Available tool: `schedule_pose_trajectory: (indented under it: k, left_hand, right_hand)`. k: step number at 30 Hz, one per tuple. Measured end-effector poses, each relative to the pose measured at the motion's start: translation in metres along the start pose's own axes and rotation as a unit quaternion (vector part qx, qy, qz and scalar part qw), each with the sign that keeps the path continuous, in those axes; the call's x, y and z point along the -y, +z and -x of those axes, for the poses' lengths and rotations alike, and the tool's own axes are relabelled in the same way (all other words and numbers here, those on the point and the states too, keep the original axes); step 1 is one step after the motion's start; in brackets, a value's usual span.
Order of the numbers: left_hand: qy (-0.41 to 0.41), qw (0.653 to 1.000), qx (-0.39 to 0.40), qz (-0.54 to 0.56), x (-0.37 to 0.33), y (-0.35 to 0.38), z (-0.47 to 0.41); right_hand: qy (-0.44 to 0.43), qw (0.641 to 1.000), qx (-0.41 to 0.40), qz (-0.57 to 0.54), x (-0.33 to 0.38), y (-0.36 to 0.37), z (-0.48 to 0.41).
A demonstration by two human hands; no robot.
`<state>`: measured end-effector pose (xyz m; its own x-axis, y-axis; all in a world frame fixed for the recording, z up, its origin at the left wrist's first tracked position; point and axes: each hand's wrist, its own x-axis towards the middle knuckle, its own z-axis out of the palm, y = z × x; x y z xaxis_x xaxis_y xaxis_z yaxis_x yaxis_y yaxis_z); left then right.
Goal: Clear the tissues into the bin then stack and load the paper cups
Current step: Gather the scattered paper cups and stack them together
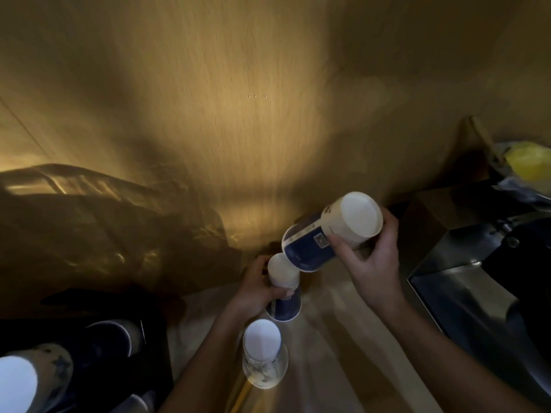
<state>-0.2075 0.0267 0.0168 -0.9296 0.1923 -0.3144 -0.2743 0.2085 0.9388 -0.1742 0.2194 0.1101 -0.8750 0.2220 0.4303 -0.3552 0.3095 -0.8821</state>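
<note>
The right hand (372,263) is wrapped around a white-and-navy paper cup (331,231), right of centre in the frame, fingers closed on its sidewall. This cup is tipped well over — flat white base pointing to the upper right, open mouth aimed down and left. Its long axis runs on that diagonal, straight toward the smaller-looking inverted cup (283,286) held by the left hand (256,289) just below centre. The left fingers are clamped round that cup's navy lower band, its white base uppermost. The rim of the tilted cup meets or overlaps the base of the held one; whether they touch cannot be told in the dim light.

The coming move, as I judge it, is a nesting — the right cup's mouth has to swing upright over the left cup's base and slide down along one shared axis. The right hand is the mover; the left only steadies.

Another inverted cup (264,353) stands at lower centre, pale and printed. More cups (35,380) sit at lower left. The cups are thin waxy paper with rolled rims, tapered, easily crushed. At right edge, a dark metal bin (465,263) with a yellow bag (530,162) above it.
</note>
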Motion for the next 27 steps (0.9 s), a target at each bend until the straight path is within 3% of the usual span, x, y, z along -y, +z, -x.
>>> schedule_pose_trajectory:
  k: [8,12,14,18,27]
  left_hand:
    - [0.024,0.999,0.035,-0.005,0.000,-0.005,0.007]
    - [0.017,0.999,0.035,0.008,0.011,-0.010,0.008]
    - [0.010,0.999,0.037,-0.008,0.012,-0.010,0.008]
    - [-0.010,0.998,0.023,-0.055,0.013,-0.014,0.007]
    - [-0.014,0.997,-0.053,-0.060,-0.010,-0.018,0.024]
  right_hand:
    - [0.047,0.993,0.098,0.039,-0.023,0.035,0.008]
    - [0.075,0.973,0.191,0.110,-0.047,0.043,0.012]
    - [0.046,0.959,0.225,0.168,-0.060,0.046,0.020]
    - [0.007,0.930,0.248,0.271,-0.080,0.048,0.033]
    - [-0.009,0.910,0.261,0.321,-0.082,0.050,0.032]
